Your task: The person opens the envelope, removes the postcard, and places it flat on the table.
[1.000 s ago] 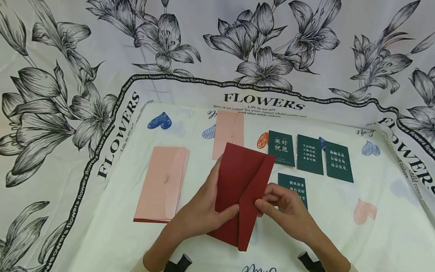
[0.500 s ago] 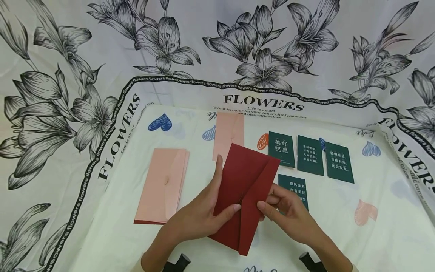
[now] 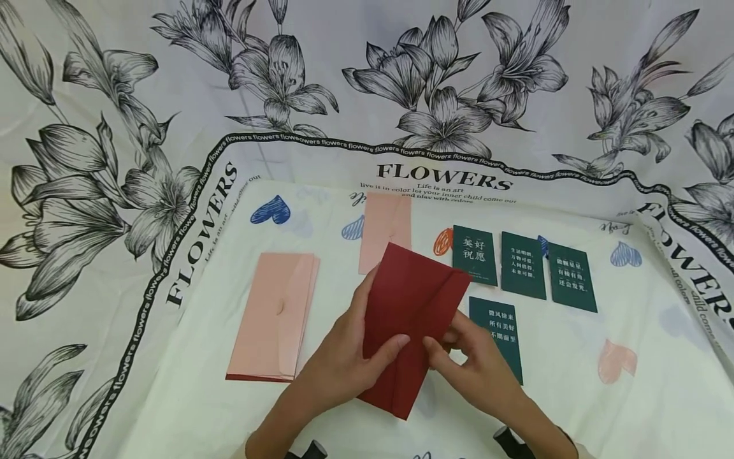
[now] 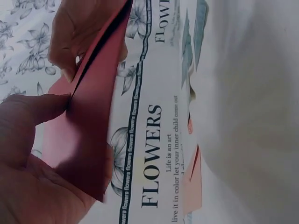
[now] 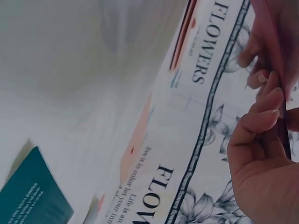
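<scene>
A dark red envelope is held tilted above the cloth between both hands. The left hand grips its left side, thumb across the front and fingers behind. At the right edge, the right hand pinches the envelope between thumb and curled fingers. In the left wrist view, a dark gap shows along the flap of the red envelope, with the left thumb touching the gap's end. From the right wrist view the envelope appears nearly edge-on, and the right fingers lie along its back.
A stack of pink envelopes, red at its bottom edge, lies on the left. Another pink envelope lies behind the hands. Several dark green printed cards are spread on the right. A white flower-printed cloth covers the surface.
The right hand has shifted slightly left and its thumb has moved inward along the envelope. The left thumb has moved slightly up and right. The flap seam looks flatter in the head view.
</scene>
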### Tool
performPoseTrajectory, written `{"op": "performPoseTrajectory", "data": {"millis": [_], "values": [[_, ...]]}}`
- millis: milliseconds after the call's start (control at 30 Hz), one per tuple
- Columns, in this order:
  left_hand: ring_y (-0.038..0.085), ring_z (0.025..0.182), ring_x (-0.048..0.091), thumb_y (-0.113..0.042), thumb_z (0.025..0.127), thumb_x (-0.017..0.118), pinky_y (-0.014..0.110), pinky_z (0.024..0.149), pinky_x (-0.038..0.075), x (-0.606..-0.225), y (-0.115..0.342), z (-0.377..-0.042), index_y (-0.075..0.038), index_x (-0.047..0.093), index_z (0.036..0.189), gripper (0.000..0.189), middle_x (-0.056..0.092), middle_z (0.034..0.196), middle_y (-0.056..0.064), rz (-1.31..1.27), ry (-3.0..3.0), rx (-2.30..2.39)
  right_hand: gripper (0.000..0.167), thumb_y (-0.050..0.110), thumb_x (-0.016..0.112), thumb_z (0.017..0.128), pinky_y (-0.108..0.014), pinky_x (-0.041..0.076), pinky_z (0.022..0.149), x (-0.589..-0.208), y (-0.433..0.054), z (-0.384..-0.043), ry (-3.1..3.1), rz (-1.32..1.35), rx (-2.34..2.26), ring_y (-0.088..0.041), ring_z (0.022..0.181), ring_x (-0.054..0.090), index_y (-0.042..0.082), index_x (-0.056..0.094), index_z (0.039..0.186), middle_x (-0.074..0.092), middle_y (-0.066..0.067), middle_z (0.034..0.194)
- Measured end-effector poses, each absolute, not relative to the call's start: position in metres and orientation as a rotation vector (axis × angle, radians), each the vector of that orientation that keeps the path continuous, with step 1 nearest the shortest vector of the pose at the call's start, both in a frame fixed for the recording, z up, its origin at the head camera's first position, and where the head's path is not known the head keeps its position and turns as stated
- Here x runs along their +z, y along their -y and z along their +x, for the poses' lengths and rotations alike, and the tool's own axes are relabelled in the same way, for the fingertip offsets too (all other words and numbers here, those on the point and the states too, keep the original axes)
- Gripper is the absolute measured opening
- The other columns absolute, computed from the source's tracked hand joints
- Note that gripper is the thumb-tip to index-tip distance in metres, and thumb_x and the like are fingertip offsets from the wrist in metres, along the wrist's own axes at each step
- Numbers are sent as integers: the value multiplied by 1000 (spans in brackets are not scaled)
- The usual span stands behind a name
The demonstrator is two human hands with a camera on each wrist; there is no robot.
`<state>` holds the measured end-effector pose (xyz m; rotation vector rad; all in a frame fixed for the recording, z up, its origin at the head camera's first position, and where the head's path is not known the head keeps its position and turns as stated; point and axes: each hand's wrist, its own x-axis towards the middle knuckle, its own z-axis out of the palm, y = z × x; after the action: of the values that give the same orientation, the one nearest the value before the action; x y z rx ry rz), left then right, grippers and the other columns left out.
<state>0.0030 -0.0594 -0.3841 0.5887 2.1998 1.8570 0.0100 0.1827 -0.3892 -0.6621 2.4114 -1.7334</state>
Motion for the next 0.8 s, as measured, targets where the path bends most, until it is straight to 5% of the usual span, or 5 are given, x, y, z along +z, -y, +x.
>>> {"op": "performPoseTrajectory", "data": {"millis": [167,500,667,733,800], "values": [[12,117,64,-30,100,76,34,87,61,-384,69,10,-40,15,165,90,60,134,-10,451,-2304,1860,39,7,67,103,-33,61,72,-388,-168,12,-2427,-674,-1652,-13,86,75,18,59,139,78,5,113],[9,120,64,-39,98,77,36,92,60,-380,91,9,-43,0,168,104,58,142,-13,334,-2405,1781,32,22,64,108,-32,61,71,-384,-159,-2,-2343,-718,-1518,-14,74,71,23,57,139,78,9,106],[26,148,47,-42,98,77,55,108,50,-386,128,5,-30,-6,169,110,37,168,2,168,-2640,1551,16,37,59,110,-29,57,66,-385,-168,-21,-2360,-781,-1272,-14,77,69,28,59,123,75,17,96],[33,151,42,-42,99,75,58,109,48,-391,146,2,-25,-9,169,111,28,173,8,89,-2717,1451,18,39,59,110,-28,56,64,-385,-175,-27,-2386,-746,-1210,-16,78,69,30,59,125,75,18,96],[38,143,50,-41,100,74,58,102,52,-394,165,-1,-21,-10,169,111,34,169,15,10,-2750,1392,19,37,59,110,-27,54,62,-385,-183,-33,-2415,-722,-1182,-17,78,69,28,60,126,76,16,96]]}}
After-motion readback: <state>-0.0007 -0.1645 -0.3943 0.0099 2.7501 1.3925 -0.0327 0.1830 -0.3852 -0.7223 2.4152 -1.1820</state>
